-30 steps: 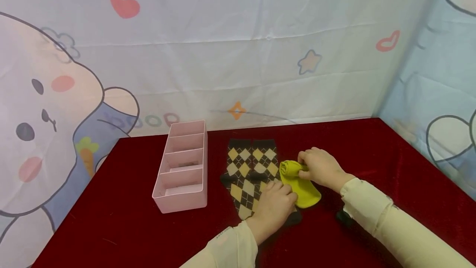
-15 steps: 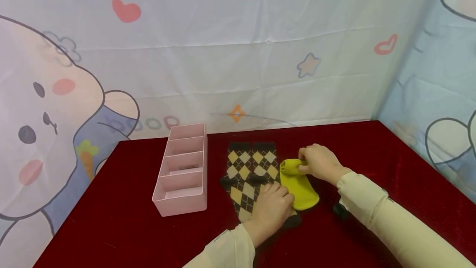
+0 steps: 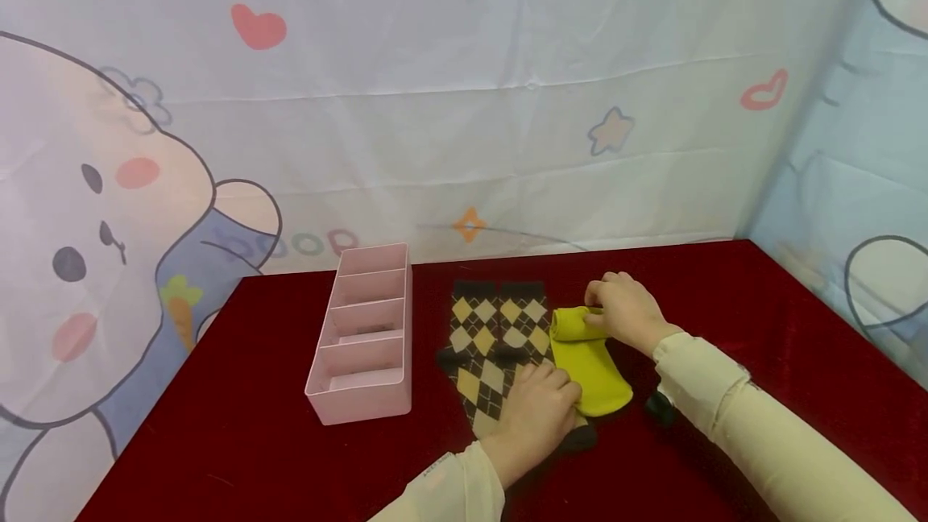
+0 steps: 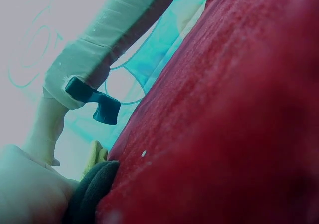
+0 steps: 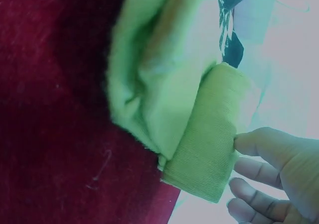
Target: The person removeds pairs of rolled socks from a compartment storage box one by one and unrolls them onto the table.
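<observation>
A yellow-green sock (image 3: 589,365) lies on the red table, its far end rolled up (image 5: 209,139). My right hand (image 3: 623,311) pinches that rolled end, thumb and fingers curled round it. My left hand (image 3: 540,413) presses down on the sock's near end and on the argyle socks (image 3: 496,329) beside it, fingers bent over the cloth. The two brown-and-yellow argyle socks lie flat, side by side, left of the yellow one. In the left wrist view only the red cloth (image 4: 224,124), a dark sock toe (image 4: 92,191) and my right sleeve (image 4: 94,50) show.
A pink divided organiser box (image 3: 362,337) stands left of the socks, its several compartments empty. A printed cartoon curtain (image 3: 435,103) hangs behind the table and along the right side. A small dark object (image 3: 658,408) lies under my right forearm.
My right hand has stayed on the rolled end and shifted slightly away from me; the roll looks a little looser. The left hand keeps its place on the sock's near end.
</observation>
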A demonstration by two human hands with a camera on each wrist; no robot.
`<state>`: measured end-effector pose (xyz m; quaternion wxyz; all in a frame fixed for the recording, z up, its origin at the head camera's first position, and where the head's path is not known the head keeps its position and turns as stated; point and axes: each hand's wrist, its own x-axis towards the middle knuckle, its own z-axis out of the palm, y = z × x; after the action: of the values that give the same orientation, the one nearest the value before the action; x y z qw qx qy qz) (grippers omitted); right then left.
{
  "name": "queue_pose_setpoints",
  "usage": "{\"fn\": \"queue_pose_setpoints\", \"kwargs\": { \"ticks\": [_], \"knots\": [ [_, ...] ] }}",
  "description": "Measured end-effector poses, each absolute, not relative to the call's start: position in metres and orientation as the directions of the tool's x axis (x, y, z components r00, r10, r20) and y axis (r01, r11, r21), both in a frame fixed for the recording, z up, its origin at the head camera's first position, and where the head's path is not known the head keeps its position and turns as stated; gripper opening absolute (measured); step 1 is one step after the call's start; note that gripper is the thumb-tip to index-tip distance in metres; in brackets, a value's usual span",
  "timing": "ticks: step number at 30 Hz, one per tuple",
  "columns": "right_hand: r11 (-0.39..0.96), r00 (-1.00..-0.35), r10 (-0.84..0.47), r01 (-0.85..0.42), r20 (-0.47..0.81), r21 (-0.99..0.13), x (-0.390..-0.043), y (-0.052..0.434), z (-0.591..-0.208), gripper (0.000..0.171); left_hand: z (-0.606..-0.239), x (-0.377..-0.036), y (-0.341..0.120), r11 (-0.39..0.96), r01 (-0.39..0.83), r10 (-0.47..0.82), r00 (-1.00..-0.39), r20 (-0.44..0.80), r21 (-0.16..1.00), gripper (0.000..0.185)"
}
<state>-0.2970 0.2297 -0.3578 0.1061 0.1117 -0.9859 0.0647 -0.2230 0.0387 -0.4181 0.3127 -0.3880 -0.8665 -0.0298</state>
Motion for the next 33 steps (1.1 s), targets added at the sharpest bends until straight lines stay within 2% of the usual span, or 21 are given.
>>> {"fn": "queue_pose_setpoints", "kwargs": {
  "ticks": [13, 22, 33],
  "knots": [
    [0.916, -0.972, -0.16, -0.211, 0.172, -0.341, -0.308, 0.237, -0.369, 0.01, -0.418, -0.224, 0.038, 0.692, 0.696, 0.661, -0.505, 0.555, -0.192, 0.008],
    [0.872, -0.962, -0.188, -0.257, 0.199, -0.416, -0.309, 0.246, -0.379, 0.014, -0.418, -0.225, 0.037, 0.688, 0.7, 0.657, -0.492, 0.571, -0.189, 0.01],
    [0.805, -0.936, -0.283, -0.349, 0.207, -0.48, -0.309, 0.262, -0.395, 0.03, -0.418, -0.225, 0.035, 0.671, 0.723, 0.667, -0.491, 0.56, -0.166, 0.009]
  ]
}}
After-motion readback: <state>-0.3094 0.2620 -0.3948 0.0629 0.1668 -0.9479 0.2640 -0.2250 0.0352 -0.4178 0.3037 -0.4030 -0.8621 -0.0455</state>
